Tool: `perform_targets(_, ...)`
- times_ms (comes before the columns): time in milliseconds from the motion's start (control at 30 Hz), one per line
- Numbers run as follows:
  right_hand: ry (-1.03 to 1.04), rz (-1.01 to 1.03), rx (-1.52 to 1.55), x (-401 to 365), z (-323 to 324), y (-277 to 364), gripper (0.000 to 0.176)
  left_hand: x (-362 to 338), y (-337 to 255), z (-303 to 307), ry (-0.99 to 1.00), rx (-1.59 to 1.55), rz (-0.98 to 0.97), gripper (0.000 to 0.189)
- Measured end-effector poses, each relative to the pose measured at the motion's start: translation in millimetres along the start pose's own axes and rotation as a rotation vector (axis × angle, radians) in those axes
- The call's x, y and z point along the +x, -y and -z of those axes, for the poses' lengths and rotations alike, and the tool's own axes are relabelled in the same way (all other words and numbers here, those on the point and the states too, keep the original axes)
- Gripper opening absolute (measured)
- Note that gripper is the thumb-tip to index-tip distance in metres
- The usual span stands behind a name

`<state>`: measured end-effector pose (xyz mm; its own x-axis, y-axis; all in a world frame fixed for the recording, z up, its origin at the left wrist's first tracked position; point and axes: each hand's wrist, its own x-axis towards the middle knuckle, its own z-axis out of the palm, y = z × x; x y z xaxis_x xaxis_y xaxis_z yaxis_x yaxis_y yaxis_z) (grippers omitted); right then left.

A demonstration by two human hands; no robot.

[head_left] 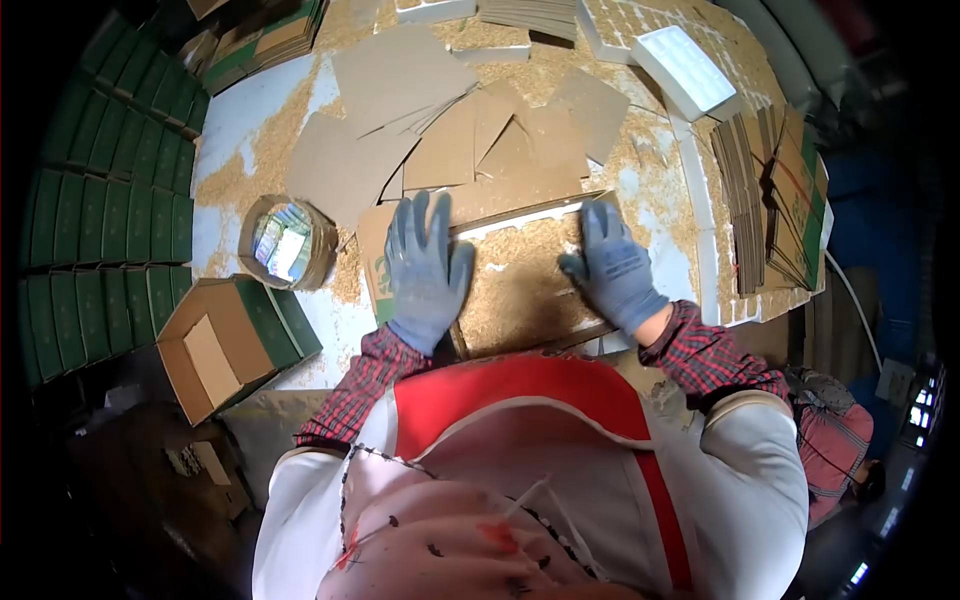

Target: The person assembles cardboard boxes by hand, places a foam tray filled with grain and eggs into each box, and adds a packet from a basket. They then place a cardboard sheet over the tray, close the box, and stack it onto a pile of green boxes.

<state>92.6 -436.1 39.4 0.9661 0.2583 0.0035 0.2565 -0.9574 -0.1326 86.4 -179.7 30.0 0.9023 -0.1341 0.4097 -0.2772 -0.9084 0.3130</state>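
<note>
In front of my body sits an open cardboard box (520,300), filled with wood shavings and with a white foam edge showing along its far side. My left hand (420,270), in a blue-grey work glove, lies flat over the box's left side and flap, fingers stretched forward. On the opposite side my right hand (615,262), gloved the same way, rests on the right rim with its thumb spread toward the shavings. Neither hand grips anything. What lies under the shavings is hidden.
Loose cardboard sheets (400,90) cover the table's middle. A round container (285,243) with shiny packets stands left, near an open green-and-brown box (220,345). Stacked green boxes (100,220) line the left. Flattened cartons (765,200) and a white foam tray (685,72) are right.
</note>
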Motion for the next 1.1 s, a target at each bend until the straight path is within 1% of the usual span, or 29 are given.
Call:
perform_targets(33, 0.127, 0.004, -0.158, 2.9, 22.5, 18.5, 0.066, 2.2, -7.3, 9.5, 0.130, -0.062, -0.132, 0.058)
perform_targets(67, 0.212, 0.101, -0.105, 4.6, 17.9, 18.5, 0.052, 2.7, -18.0, 12.9, 0.338, -0.134, -0.245, 0.053)
perform_targets(100, 0.359, 0.108, -0.007, 4.5, -0.9, 16.2, 0.047, 0.5, -25.2, 6.9, 0.628, -0.121, -0.230, 0.048)
perform_targets(133, 0.384, 0.166, 0.022, 1.0, -35.2, 4.5, 0.044, -5.2, -31.0, -2.3, 0.917, -0.104, -0.203, 0.043)
perform_targets(167, 0.403, 0.234, 0.048, 2.0, -74.1, -11.6, 0.042, -9.7, -36.8, -14.8, 0.922, 0.021, -0.241, 0.041)
perform_targets(200, 0.419, 0.314, 0.070, 10.1, -91.9, -24.3, 0.040, -14.1, -40.3, -32.1, 0.920, 0.153, -0.268, 0.039)
perform_targets(233, 0.570, 0.359, 0.197, 29.0, -71.1, -30.5, 0.034, -18.7, -40.2, -54.4, 0.912, 0.288, -0.271, 0.037)
perform_targets(267, 0.738, 0.437, 0.316, 53.2, -32.8, -29.8, 0.028, -34.3, -30.6, -87.8, 0.868, 0.270, -0.306, 0.028)
perform_targets(300, 0.833, 0.171, 0.873, 69.6, 13.1, -31.5, 0.024, -40.2, -32.8, -105.9, 0.926, 0.359, -0.298, 0.019)
perform_targets(333, 0.690, -0.019, 1.242, 89.7, 21.7, -42.2, 0.020, -46.9, -35.6, -106.3, 0.808, 0.210, 0.011, 0.015)
perform_targets(367, 0.428, -0.148, 1.378, 116.1, 11.8, -67.1, 0.020, -34.6, -38.7, -109.2, 1.153, 0.520, -0.456, 0.021)
perform_targets(400, 0.175, -0.269, 1.209, 153.9, -14.7, -96.0, 0.023, -22.7, -30.9, -80.2, 1.031, 0.200, -0.292, 0.022)
perform_targets(433, -0.035, -0.380, 1.105, 190.5, -65.1, -142.7, 0.025, -6.9, -27.3, -48.4, 0.857, -0.099, -0.155, 0.023)
perform_targets(467, 0.029, -0.447, 0.673, 231.4, -124.0, -208.1, 0.037, 4.6, -17.4, -32.3, 0.540, -0.412, -0.101, 0.023)
perform_targets(500, -0.097, -0.296, 0.642, 250.5, -188.1, -253.3, 0.046, 21.2, -11.3, 1.6, 0.288, -0.457, -0.020, 0.021)
perform_targets(533, -0.222, -0.147, 0.593, 269.1, -248.6, -294.7, 0.055, 27.5, 10.4, 13.2, 0.098, -0.299, 0.064, 0.022)
perform_targets(567, -0.162, -0.416, 0.419, 261.2, -228.7, -261.7, 0.055, 32.4, 48.7, 12.4, 0.018, -0.272, 0.217, 0.024)
perform_targets(600, -0.030, -0.687, 0.211, 253.2, -209.2, -228.6, 0.056, 34.5, 94.8, 12.8, -0.017, -0.117, 0.327, 0.025)
perform_targets(633, 0.144, -0.914, 0.039, 242.1, -178.7, -184.6, 0.059, 25.2, 155.4, 6.7, 0.045, -0.040, 0.498, 0.028)
perform_targets(667, 0.116, -0.747, 0.198, 244.5, -202.5, -204.6, 0.058, 15.9, 205.4, 7.7, 0.180, 0.070, 0.694, 0.031)
perform_targets(733, 0.081, -0.415, 0.531, 245.8, -240.6, -236.6, 0.058, -19.6, 307.5, -10.2, 0.180, 0.370, 0.717, 0.035)
perform_targets(767, 0.075, -0.615, 0.781, 239.8, -237.1, -238.1, 0.035, -16.7, 317.1, -2.7, 0.321, 0.445, 0.822, 0.035)
perform_targets(833, -0.157, -0.699, 1.229, 224.0, -230.7, -237.2, 0.018, -35.3, 371.3, -22.0, 0.473, 0.478, 0.759, 0.033)
perform_targets(867, -0.278, -0.730, 1.448, 212.9, -227.2, -239.4, 0.011, -43.1, 387.7, -29.3, 0.542, 0.453, 0.742, 0.033)
perform_targets(933, -0.349, -0.610, 1.420, 193.8, -210.8, -264.4, 0.012, -29.4, 374.2, -18.5, 0.488, 0.487, 0.760, 0.033)
perform_targets(1000, -0.369, -0.571, 1.453, 159.3, -163.6, -262.3, 0.023, -17.2, 357.2, 4.0, 0.428, 0.446, 0.807, 0.035)
perform_targets(1033, -0.439, -0.624, 1.426, 136.7, -118.3, -228.6, 0.028, -16.6, 345.6, 15.4, 0.393, 0.386, 0.843, 0.037)
perform_targets(1067, -0.427, -0.584, 1.403, 121.6, -103.5, -233.1, 0.031, -17.7, 338.3, 21.7, 0.358, 0.324, 0.880, 0.039)
perform_targets(1100, -0.451, -0.561, 1.353, 107.6, -92.0, -236.4, 0.031, -20.0, 340.5, 20.7, 0.324, 0.390, 0.860, 0.049)
